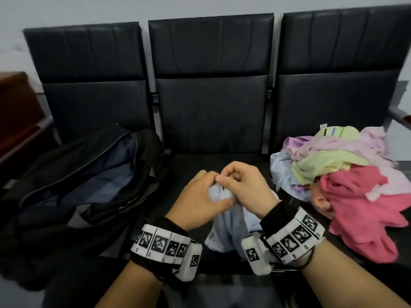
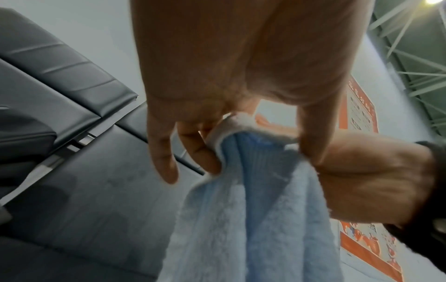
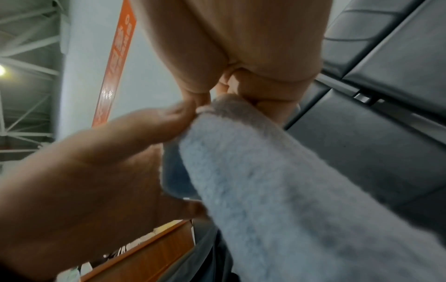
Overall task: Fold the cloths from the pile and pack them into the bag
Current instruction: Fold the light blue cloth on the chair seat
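A light blue fluffy cloth (image 1: 229, 221) hangs over the middle seat, held up at its top edge by both hands close together. My left hand (image 1: 203, 194) pinches the edge from the left, thumb against the cloth (image 2: 253, 190). My right hand (image 1: 242, 183) grips the same edge from the right with curled fingers (image 3: 272, 99) on the cloth (image 3: 277, 181). A black bag (image 1: 89, 181) lies unzipped on the left seat, its grey lining showing. The pile of cloths (image 1: 342, 174), pink, green, lilac and blue, sits on the right seat.
A row of three black padded seats (image 1: 211, 112) stands against a pale wall. A brown wooden cabinet (image 1: 17, 121) is at the far left. A metal armrest (image 1: 400, 114) ends the row at the right.
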Tool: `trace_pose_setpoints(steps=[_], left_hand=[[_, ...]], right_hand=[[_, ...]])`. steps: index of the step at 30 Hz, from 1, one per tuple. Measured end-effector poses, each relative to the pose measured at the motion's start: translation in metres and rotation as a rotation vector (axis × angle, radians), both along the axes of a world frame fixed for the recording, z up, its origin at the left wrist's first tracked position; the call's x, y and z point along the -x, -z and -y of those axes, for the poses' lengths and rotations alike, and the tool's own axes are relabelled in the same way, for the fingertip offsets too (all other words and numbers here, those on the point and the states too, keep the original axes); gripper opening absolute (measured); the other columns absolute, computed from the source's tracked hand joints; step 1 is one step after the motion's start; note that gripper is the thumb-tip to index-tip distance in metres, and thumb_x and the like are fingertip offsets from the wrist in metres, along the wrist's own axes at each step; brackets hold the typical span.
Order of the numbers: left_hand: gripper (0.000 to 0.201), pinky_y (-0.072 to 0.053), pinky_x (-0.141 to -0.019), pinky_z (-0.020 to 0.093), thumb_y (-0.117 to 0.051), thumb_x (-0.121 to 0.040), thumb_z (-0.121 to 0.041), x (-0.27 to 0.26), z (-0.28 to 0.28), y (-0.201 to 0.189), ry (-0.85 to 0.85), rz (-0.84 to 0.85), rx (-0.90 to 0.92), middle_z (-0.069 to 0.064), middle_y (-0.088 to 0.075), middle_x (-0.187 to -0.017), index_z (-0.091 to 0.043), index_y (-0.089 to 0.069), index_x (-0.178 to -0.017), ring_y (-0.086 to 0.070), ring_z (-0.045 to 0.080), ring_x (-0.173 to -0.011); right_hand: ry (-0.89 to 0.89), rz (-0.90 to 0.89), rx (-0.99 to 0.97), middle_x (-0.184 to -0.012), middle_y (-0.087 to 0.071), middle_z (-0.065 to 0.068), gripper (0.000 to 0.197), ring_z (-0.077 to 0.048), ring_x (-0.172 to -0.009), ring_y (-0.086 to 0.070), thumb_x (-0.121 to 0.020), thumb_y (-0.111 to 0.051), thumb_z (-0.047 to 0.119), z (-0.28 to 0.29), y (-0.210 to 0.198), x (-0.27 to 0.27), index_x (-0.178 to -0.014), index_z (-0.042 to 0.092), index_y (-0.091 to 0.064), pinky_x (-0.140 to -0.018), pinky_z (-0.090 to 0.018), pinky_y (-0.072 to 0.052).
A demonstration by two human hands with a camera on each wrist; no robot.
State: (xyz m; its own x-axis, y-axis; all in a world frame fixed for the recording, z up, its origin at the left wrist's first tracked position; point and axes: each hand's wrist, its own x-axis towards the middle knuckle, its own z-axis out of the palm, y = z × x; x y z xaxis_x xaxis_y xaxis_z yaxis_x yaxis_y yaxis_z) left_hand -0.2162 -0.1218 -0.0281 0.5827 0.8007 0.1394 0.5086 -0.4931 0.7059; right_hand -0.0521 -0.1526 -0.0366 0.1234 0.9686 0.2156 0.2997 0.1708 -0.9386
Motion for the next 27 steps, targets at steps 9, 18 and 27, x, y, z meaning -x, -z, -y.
trace_pose_setpoints(steps=[9, 18, 27], left_hand=[[0.012, -0.044, -0.053, 0.028, -0.057, -0.085, -0.013, 0.019, -0.009, 0.012, 0.023, 0.058, -0.138, -0.008, -0.055, -0.062, -0.024, -0.059, -0.080, -0.053, 0.009, -0.056], [0.023, -0.049, -0.067, 0.024, -0.048, -0.080, -0.006, 0.054, -0.028, -0.005, -0.253, 0.181, -0.332, -0.005, -0.068, -0.073, -0.014, -0.070, -0.077, -0.063, 0.006, -0.071], [0.031, -0.042, -0.067, 0.008, -0.045, -0.084, -0.002, 0.112, -0.049, -0.022, -0.585, 0.351, -0.450, -0.010, -0.068, -0.076, -0.022, -0.067, -0.078, -0.061, 0.006, -0.074]], right_hand=[[-0.116, -0.029, -0.025, -0.073, -0.068, -0.012, 0.011, -0.028, -0.068, -0.064, -0.082, -0.076, 0.025, -0.009, 0.002, 0.011, -0.087, 0.027, -0.067, -0.068, -0.038, -0.053], [-0.273, 0.185, 0.162, -0.076, -0.069, -0.001, 0.012, -0.005, -0.068, -0.060, -0.081, -0.078, 0.022, 0.017, 0.041, -0.005, -0.088, 0.028, -0.069, -0.067, -0.021, -0.049], [-0.223, 0.707, 0.171, -0.079, -0.062, -0.001, 0.016, -0.009, -0.072, -0.052, -0.089, -0.066, 0.018, 0.031, 0.059, -0.041, -0.077, 0.008, -0.061, -0.072, -0.028, -0.039]])
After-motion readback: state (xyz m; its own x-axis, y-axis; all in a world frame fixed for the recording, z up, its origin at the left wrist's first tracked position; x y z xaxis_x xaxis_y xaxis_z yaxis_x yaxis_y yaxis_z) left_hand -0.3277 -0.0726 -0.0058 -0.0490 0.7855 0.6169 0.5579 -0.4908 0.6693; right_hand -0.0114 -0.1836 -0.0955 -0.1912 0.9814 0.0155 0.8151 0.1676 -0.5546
